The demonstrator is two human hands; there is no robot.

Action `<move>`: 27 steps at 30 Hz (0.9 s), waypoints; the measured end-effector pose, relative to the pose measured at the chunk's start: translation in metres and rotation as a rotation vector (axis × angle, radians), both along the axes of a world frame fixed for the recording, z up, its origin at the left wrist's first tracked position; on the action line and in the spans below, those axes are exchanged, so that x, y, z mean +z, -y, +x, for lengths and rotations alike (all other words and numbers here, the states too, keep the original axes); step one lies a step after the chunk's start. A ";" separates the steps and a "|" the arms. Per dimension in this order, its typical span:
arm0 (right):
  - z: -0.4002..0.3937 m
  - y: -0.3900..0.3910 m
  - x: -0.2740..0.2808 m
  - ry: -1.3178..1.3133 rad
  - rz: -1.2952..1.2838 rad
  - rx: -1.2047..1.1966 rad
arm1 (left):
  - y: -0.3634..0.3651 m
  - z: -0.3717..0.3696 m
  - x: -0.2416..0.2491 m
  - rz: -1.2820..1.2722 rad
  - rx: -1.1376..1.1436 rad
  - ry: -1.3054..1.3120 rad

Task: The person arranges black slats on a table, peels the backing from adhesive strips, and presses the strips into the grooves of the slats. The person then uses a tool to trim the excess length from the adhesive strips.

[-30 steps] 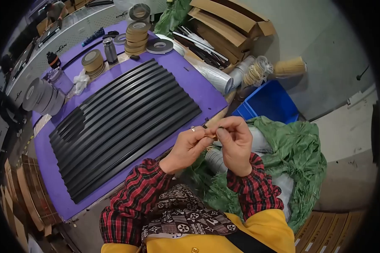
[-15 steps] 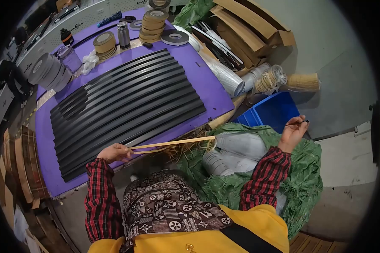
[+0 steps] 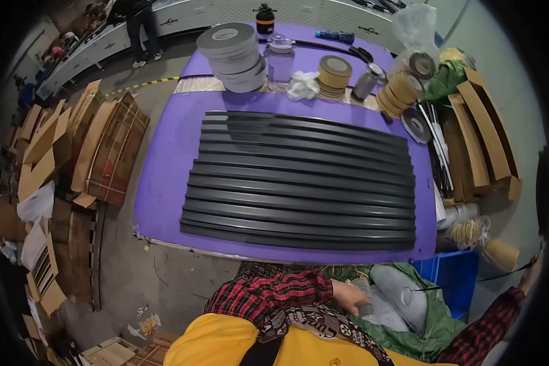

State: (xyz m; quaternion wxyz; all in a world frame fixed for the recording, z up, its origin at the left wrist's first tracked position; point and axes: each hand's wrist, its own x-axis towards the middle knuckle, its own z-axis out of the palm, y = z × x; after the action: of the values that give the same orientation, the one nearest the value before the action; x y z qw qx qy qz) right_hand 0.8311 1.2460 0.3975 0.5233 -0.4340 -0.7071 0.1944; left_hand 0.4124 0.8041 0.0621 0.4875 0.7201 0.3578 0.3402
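My left hand is low in the head view, fingers loosely extended downward beside grey rolls in a green sack. No held object is visible in it. At the far right edge, my right hand is closed on a thin dark strip, which stretches left toward the rolls; its fingers are partly lost in the dark border. Black ribbed strips lie side by side on the purple tabletop, beyond both hands.
Tape rolls, a clear jar and a steel flask stand along the table's back. A blue bin sits at the right. Cartons are stacked left. Another person stands at the back left.
The view has swung left. My left hand has moved to the rolls and the tan strip no longer shows in it. My right hand is farther right, with the dark strip stretched out.
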 end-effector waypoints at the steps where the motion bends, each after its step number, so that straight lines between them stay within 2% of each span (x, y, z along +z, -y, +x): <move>1: -0.051 0.001 0.005 0.302 0.083 -0.008 | 0.003 -0.014 0.013 0.006 -0.082 0.047; 2: -0.104 0.007 0.011 0.610 0.166 -0.020 | 0.005 -0.063 0.026 -0.129 -0.031 -0.008; 3: -0.173 0.033 0.005 0.563 0.128 0.049 | 0.021 -0.112 0.013 0.027 0.299 0.067; 4: -0.242 0.058 -0.001 0.515 0.088 0.116 | 0.037 -0.165 -0.001 -0.054 0.580 -0.034; 5: -0.306 0.087 -0.032 0.360 -0.064 0.240 | 0.064 -0.217 -0.015 0.029 0.953 -0.060; 6: -0.370 0.116 -0.064 0.194 -0.216 0.342 | 0.091 -0.268 -0.017 -0.020 1.222 -0.185; 7: -0.407 0.123 -0.094 0.287 -0.359 0.426 | 0.121 -0.314 -0.029 -0.064 1.447 -0.299; 8: -0.438 0.121 -0.141 0.263 -0.471 0.493 | 0.147 -0.350 -0.050 -0.085 1.701 -0.430; 9: -0.483 0.145 -0.170 0.356 -0.620 0.597 | 0.173 -0.382 -0.068 -0.073 1.821 -0.569; 10: -0.520 0.172 -0.206 0.239 -0.776 0.671 | 0.190 -0.402 -0.082 -0.085 1.931 -0.607; 11: -0.562 0.208 -0.225 0.292 -0.873 0.758 | 0.199 -0.415 -0.094 -0.099 2.039 -0.646; 12: -0.591 0.230 -0.256 0.326 -0.914 0.865 | 0.201 -0.421 -0.099 -0.123 2.036 -0.636; 14: -0.651 0.295 -0.291 0.421 -1.047 0.932 | 0.208 -0.426 -0.099 -0.339 1.896 -0.449; 15: -0.674 0.320 -0.314 0.442 -1.086 1.006 | 0.211 -0.426 -0.100 -0.367 1.892 -0.439; 16: -0.697 0.344 -0.330 0.571 -1.147 1.082 | 0.213 -0.428 -0.100 -0.333 1.922 -0.325; 18: -0.739 0.404 -0.346 0.613 -1.251 1.094 | 0.216 -0.430 -0.101 -0.318 1.947 -0.199; 20: -0.769 0.448 -0.368 0.676 -1.026 1.250 | 0.216 -0.430 -0.106 -0.333 1.952 -0.125; 24: -0.812 0.504 -0.379 0.768 -0.949 1.278 | 0.220 -0.431 -0.110 -0.298 1.935 -0.071; 27: -0.831 0.511 -0.393 0.803 -0.898 1.257 | 0.220 -0.433 -0.108 -0.262 1.928 -0.094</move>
State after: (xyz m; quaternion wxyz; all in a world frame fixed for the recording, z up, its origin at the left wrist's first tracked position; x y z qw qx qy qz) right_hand 0.0006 0.7353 0.0047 -0.1904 -0.1642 -0.8033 0.5400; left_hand -0.0207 0.5843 -0.0455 0.0615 0.0712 0.8479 0.5218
